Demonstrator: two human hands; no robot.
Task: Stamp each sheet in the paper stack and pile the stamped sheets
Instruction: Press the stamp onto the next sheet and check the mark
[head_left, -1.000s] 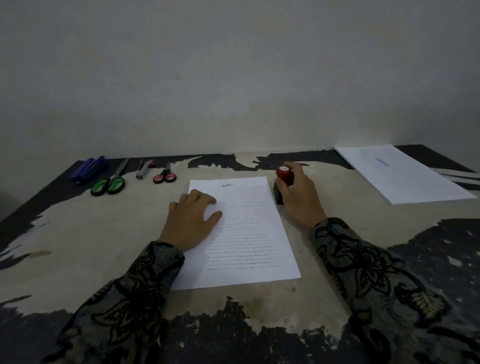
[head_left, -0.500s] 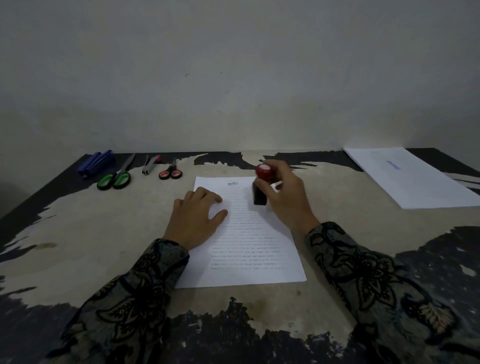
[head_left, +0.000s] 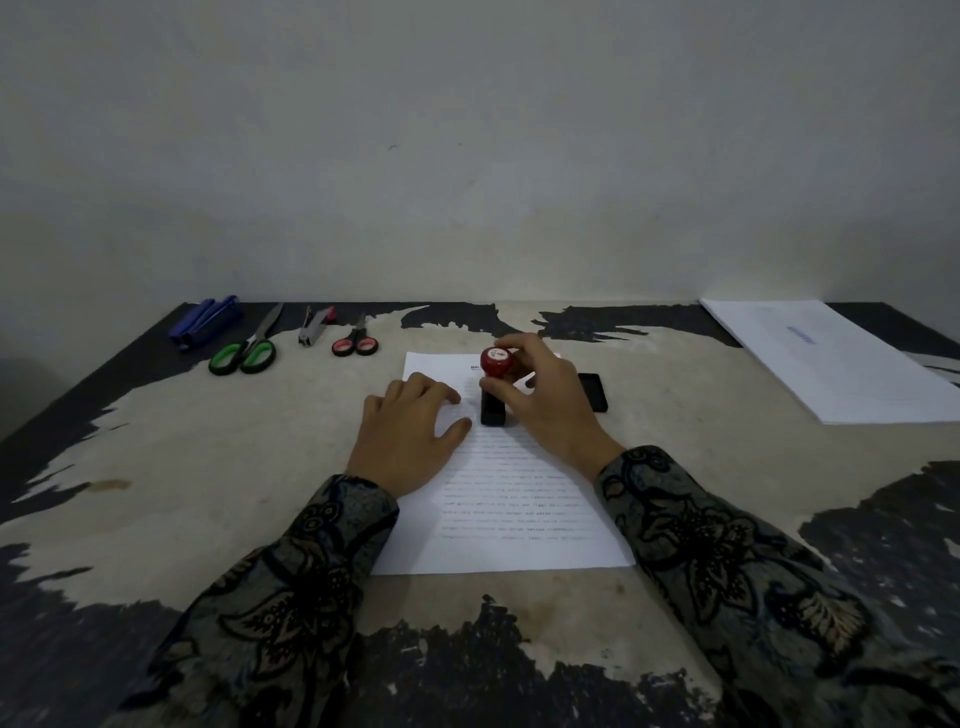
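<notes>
Stamp (head_left: 494, 387): round red knob, black block | right hand (head_left: 545, 410) fingers pinching | left hand (head_left: 410, 441) flat on sheet (head_left: 519, 499)

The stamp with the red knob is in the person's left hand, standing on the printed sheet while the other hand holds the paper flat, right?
Not quite. The head view shows the stamp gripped by the right hand; it does stand on the printed sheet, and the left hand lies flat on the paper.
</notes>
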